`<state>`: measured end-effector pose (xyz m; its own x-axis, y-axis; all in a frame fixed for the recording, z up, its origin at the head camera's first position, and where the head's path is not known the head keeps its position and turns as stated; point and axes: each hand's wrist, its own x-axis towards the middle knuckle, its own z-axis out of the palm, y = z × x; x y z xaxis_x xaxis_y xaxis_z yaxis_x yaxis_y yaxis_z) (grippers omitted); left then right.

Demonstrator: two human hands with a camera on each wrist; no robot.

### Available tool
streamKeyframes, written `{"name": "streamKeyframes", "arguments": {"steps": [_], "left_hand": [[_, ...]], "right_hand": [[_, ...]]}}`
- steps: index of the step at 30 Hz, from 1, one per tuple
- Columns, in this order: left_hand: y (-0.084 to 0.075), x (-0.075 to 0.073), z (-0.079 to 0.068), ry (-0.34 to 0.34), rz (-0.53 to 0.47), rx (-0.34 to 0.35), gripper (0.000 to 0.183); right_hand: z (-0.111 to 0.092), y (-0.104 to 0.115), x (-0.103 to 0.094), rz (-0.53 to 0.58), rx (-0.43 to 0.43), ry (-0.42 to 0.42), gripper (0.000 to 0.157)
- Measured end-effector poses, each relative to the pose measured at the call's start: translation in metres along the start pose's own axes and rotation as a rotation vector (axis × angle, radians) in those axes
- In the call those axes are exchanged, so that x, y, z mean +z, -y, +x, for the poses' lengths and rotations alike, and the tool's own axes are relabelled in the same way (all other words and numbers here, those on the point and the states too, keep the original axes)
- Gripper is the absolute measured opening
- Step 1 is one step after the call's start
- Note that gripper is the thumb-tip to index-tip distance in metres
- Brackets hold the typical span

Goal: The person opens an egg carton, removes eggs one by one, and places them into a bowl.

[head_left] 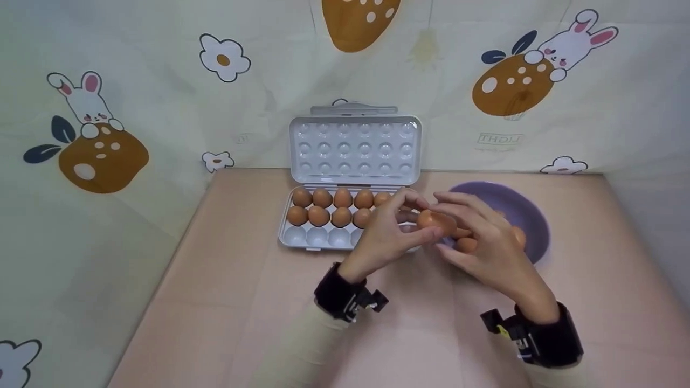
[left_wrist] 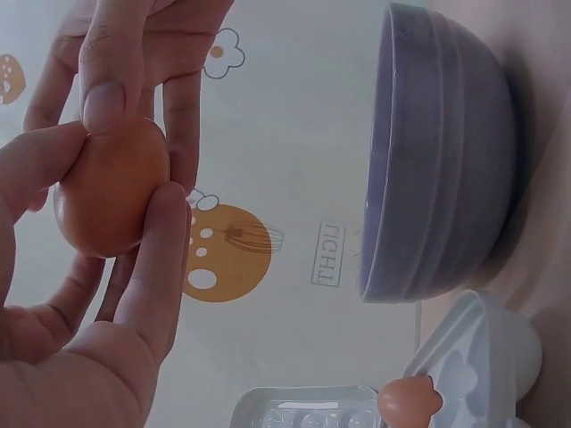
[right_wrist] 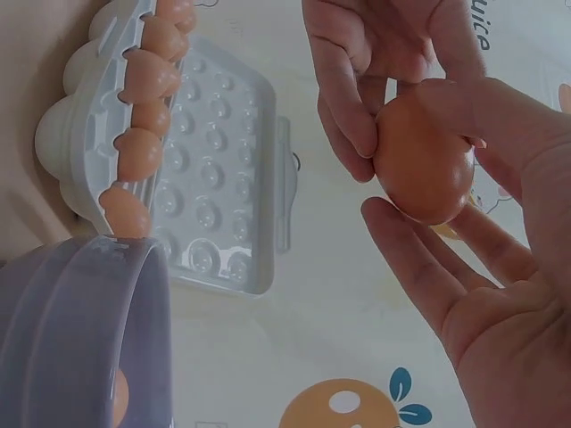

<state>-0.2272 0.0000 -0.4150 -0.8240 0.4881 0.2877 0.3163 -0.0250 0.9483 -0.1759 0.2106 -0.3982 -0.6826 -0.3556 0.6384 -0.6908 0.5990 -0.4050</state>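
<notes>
A brown egg (head_left: 435, 221) is held up between both hands, in front of the bowl and carton in the head view. My left hand (head_left: 384, 229) pinches it between thumb and fingers from the left. From the other side, my right hand (head_left: 493, 248) has its thumb on the shell and fingers curved round it; the wrist views show both hands' fingertips against the egg (left_wrist: 111, 192). Behind the left hand, the open white egg carton (head_left: 317, 237) holds brown eggs in its back two rows, with bare cups along the front. Part of its right side is hidden by that hand.
A purple bowl (head_left: 533, 215) with several brown eggs (head_left: 467, 246) stands right of the carton, partly covered by the right hand. The carton's lid (head_left: 356, 148) leans up near the patterned backdrop (head_left: 259, 108). Pinkish cloth (head_left: 226, 280) covers the table.
</notes>
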Motion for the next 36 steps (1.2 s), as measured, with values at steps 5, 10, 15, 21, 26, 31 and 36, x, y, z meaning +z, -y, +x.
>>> {"name": "streamKeyframes", "arguments": {"steps": [5, 10, 15, 21, 26, 31, 36], "left_hand": [[-0.001, 0.0, -0.001, 0.007, -0.018, -0.016, 0.041], [-0.002, 0.001, -0.001, 0.026, -0.05, -0.024, 0.04], [-0.001, 0.0, -0.001, 0.042, -0.052, -0.027, 0.041], [-0.002, -0.004, -0.001, 0.079, -0.06, -0.043, 0.045], [-0.003, -0.015, 0.0, 0.05, 0.042, -0.028, 0.052], [-0.003, -0.031, 0.001, -0.038, 0.146, -0.001, 0.053], [0.001, -0.048, 0.001, -0.123, 0.33, 0.043, 0.054]], "right_hand": [[0.001, -0.003, 0.001, 0.022, -0.047, -0.016, 0.061], [0.002, -0.005, 0.002, 0.043, -0.073, -0.027, 0.053], [0.002, -0.005, 0.002, 0.032, -0.071, -0.025, 0.049], [0.0, -0.004, -0.004, 0.016, 0.007, -0.011, 0.047], [-0.001, -0.007, -0.011, 0.024, 0.029, -0.051, 0.052], [-0.001, -0.008, -0.017, 0.02, 0.095, -0.057, 0.052], [-0.002, -0.01, -0.022, 0.01, 0.119, -0.056, 0.05]]}}
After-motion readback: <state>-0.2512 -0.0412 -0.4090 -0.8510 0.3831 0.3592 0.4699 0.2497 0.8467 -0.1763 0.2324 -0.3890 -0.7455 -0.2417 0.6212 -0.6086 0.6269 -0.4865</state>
